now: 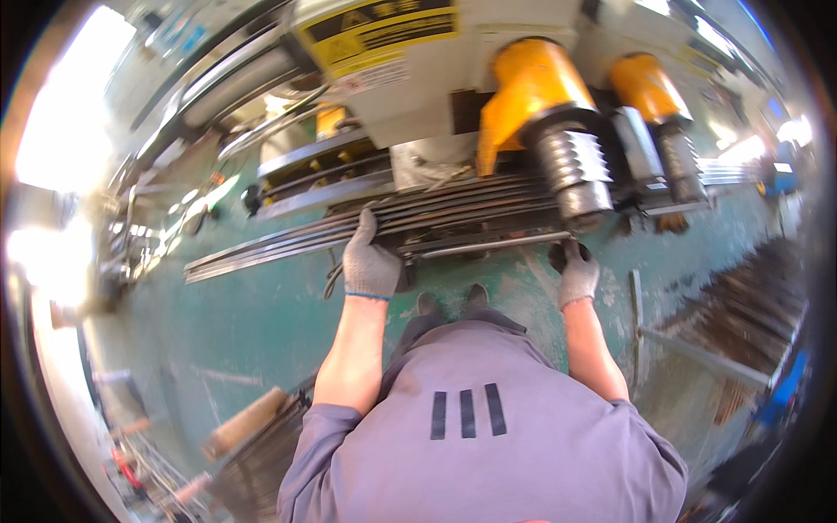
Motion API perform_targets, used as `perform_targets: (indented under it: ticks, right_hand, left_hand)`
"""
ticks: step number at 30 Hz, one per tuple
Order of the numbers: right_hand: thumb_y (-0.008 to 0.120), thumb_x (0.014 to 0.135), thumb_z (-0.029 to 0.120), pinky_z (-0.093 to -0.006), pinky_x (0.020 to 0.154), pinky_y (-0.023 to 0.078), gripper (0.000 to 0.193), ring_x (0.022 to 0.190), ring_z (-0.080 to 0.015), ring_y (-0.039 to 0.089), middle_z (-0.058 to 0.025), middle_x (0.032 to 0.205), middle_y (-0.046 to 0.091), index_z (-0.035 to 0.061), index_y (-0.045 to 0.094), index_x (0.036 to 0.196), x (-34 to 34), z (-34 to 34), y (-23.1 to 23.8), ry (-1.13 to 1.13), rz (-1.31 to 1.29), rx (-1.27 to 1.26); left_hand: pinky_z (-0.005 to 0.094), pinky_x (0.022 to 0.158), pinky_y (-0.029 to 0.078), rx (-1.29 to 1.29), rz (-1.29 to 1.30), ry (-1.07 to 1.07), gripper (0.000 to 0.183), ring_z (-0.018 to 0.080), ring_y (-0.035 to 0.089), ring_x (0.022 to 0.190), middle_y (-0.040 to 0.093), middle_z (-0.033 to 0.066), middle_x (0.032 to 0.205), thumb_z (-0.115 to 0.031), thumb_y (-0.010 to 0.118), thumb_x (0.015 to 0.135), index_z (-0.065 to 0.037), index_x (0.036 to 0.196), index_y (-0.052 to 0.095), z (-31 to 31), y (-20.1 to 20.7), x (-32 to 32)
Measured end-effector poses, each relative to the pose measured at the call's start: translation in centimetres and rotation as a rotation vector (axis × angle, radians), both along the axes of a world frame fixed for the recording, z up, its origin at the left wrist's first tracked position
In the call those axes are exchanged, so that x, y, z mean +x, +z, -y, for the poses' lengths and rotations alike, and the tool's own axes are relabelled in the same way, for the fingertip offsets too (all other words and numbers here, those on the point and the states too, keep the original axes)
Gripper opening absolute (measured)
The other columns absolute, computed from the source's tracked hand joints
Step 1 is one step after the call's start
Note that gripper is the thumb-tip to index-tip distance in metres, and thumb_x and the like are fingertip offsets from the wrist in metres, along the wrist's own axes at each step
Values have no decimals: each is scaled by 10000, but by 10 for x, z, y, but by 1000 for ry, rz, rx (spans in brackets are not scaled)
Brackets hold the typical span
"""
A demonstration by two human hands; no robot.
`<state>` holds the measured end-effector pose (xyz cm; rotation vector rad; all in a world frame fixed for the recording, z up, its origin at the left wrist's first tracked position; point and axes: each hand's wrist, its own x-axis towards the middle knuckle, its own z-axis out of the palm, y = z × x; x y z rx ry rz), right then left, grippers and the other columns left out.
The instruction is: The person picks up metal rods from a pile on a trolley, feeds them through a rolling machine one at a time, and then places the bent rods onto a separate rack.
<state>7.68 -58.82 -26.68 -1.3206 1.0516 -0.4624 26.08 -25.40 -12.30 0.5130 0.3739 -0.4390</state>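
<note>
Both my hands wear pale knitted work gloves. My left hand (373,264) is at the near edge of a bundle of long, thin metal bars (288,247), its thumb pressed up against them and its fingers curled beneath, partly hidden. Farther right, my right hand (579,274) is closed near the right end of a thin metal rod (493,244), which lies along the near side of the machine. Something dark and rounded shows around its fingertips; I cannot make out what it is. Several bars run rightward below a ribbed metal cylinder (573,166).
Beyond the bars stands a machine with a pale housing (418,91), a yellow-black warning label (379,33) and two orange covers (540,78) (649,87). Dark metal stock (741,305) lies on a frame at right. A brown roll (246,423) lies behind me at left.
</note>
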Motion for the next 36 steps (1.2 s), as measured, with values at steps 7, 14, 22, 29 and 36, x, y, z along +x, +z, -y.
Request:
perform_targets:
  ticks: [7,14,22,29,36]
  right_hand:
    - [743,1017,301,-291,582,516,230,679,-165,665,-53,835,717,75,706,1014,-83,26,-71,-119,-109,226]
    - [699,1026,401,-351,506,414,293,599,-185,605,-13,746,670,117,681,954,-140,4,-105,-366,-280,403]
    - [595,1067,365,-369,714,484,228,939,-198,582,-10,1055,641,163,669,1139,-193,-74,-157,-140,-601,207]
    - [503,1102,335,-385,896,545,285,1236,-210,563,-8,1325,615,203,659,1300,-239,-51,-226,572,-1147,-327]
    - [463,1116,300,-390,916,576,307,1259,-208,607,-6,1355,644,205,670,1322,-245,-46,-232,772,-1209,-526]
  left_hand:
    - [578,1227,376,-53,127,214,499,396,527,1394,590,198,1469,-396,493,1115,-9,1424,553,-132,-18,25]
    - [580,1143,464,132,109,575,487,397,639,1195,686,174,1270,-453,436,1130,-19,1241,627,-342,-19,85]
    - [549,931,603,433,33,672,452,341,700,1033,690,157,1145,-461,501,1119,-33,1254,561,-520,-35,153]
    - [589,1008,578,547,188,463,390,382,655,1200,640,189,1317,-309,501,1129,-64,1431,521,-504,-30,137]
    - [621,1074,528,343,188,360,454,403,630,1240,623,180,1363,-398,525,1117,-56,1412,572,-521,-37,137]
